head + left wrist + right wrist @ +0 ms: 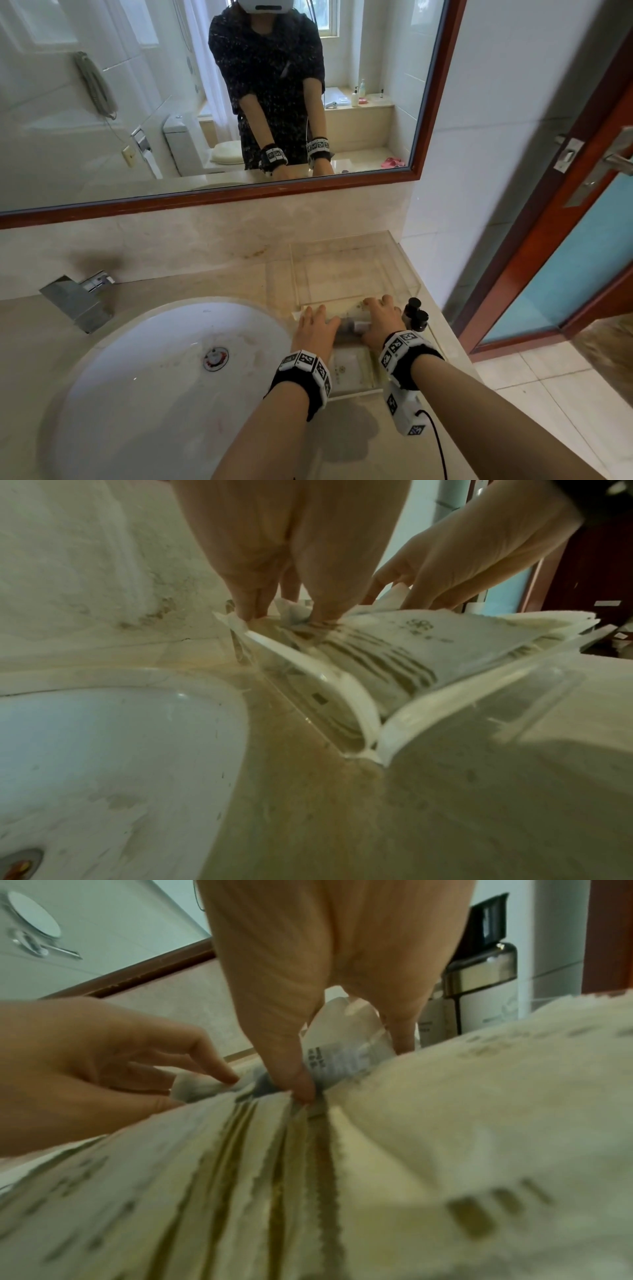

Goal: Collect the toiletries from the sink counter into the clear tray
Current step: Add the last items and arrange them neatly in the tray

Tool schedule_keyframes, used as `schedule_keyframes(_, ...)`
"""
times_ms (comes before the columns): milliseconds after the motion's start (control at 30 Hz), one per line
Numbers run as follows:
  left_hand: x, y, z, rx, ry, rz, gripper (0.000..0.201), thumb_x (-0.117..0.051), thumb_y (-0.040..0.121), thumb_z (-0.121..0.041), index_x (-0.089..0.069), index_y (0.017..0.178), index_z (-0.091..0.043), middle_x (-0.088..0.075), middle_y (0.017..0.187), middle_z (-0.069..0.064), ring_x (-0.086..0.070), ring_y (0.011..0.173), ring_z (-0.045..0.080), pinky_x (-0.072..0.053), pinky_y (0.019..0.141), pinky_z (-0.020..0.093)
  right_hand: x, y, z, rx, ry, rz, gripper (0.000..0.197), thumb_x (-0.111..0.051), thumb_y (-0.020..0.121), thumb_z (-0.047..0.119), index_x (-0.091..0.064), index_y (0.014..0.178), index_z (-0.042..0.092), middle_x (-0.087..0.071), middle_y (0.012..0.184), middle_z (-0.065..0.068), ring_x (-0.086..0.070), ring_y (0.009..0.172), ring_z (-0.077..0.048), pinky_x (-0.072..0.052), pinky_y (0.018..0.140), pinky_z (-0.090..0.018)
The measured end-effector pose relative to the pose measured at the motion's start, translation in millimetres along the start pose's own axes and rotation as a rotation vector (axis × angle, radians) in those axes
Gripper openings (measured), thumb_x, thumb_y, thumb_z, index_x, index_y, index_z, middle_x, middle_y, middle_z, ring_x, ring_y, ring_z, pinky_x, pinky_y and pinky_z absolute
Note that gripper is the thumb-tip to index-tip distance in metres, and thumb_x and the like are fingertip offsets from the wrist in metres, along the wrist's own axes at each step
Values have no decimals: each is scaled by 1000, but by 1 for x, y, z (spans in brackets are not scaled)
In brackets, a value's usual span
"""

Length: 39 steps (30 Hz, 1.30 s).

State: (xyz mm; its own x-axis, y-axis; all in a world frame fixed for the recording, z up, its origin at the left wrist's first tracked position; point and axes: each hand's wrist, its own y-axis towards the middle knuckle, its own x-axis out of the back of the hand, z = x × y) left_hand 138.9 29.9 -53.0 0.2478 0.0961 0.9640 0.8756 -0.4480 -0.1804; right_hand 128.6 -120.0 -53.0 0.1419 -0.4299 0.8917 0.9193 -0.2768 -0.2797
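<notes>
Behind the left hand (313, 330) sits a black left wristband (305, 373) with white blocks that carry black square markers. The right hand (382, 322) has a similar right wristband (406, 353), with a white camera unit (404, 409) and a black cable (440, 445). The garment (267, 68) is dark, speckled and short-sleeved.

The left hand (313, 329) and right hand (382, 320) reach forward side by side, palms down, both pinching.

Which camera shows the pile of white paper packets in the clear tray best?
The left wrist view: the stack of paper packets shows inside the clear tray, edges and print. The right wrist view is too close and blurry. In the head view the left hand and right hand cover most.
</notes>
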Motion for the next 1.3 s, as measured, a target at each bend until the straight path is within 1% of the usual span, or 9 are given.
schedule_keyframes(200,1,-6,-9,23,6,-114,35,-41,91,2,-56,117,-15,-18,159,10,-10,149,28,-9,120,55,2,-12,0,41,1,-67,50,-60,86,24,-44,133,16,-36,138,-8,-37,130,-30,-45,100,-41)
schedule_keyframes(267,0,-11,-13,-10,18,-211,28,-50,88,-4,-63,109,-16,-36,151,7,-28,144,25,-22,111,60,4,-17,1,72,6,-125,51,-60,86,32,-47,132,15,-38,141,-6,-37,132,-27,-43,103,-39)
schedule_keyframes(333,1,-17,-16,-94,52,-314,20,-73,68,-13,-71,87,-21,-66,116,1,-63,111,21,-49,84,52,6,-22,1,144,-51,-198,46,-59,87,34,-52,127,13,-44,138,-5,-40,129,-26,-42,102,-36)
schedule_keyframes(433,-9,-22,-20,-138,60,-323,24,-83,51,-29,-68,69,-27,-71,77,-12,-68,74,11,-50,62,34,7,-29,0,226,-191,-281,31,-52,90,34,-62,109,12,-57,121,-3,-49,115,-23,-45,92,-33)
schedule_keyframes(533,-17,-25,-27,-146,3,-192,29,-60,85,-36,-63,109,-21,-66,115,-2,-58,113,19,-39,91,43,7,-35,-4,226,-275,-291,29,-48,89,31,-67,98,12,-61,112,-2,-52,110,-24,-45,89,-37)
schedule_keyframes(633,-23,-24,-31,-97,17,-114,45,-44,93,-48,-50,130,-23,-52,136,-3,-42,129,19,-27,107,44,5,-41,-11,269,-297,-387,26,-53,85,28,-71,86,9,-65,101,-5,-57,101,-27,-45,83,-40)
schedule_keyframes(767,-27,-24,-40,-47,16,-66,50,-50,88,-50,-50,130,-22,-52,134,0,-42,129,20,-27,108,43,2,-43,-18,212,-362,-258,37,-41,90,34,-70,92,11,-66,107,-3,-57,106,-24,-42,88,-36)
schedule_keyframes(967,-40,-22,-53,12,53,-54,47,-55,85,-38,-48,126,-17,-51,132,4,-43,127,24,-28,106,43,-18,-45,-30,193,-343,-108,38,-48,80,37,-59,115,24,-62,124,3,-50,122,-21,-36,99,-40)
schedule_keyframes(1300,-45,-17,-54,122,-65,-48,43,-59,81,-40,-55,119,-21,-49,129,1,-41,126,23,-28,111,44,-35,-36,-39,48,-88,-145,32,-53,84,34,-63,112,21,-51,134,1,-38,131,-24,-25,109,-42)
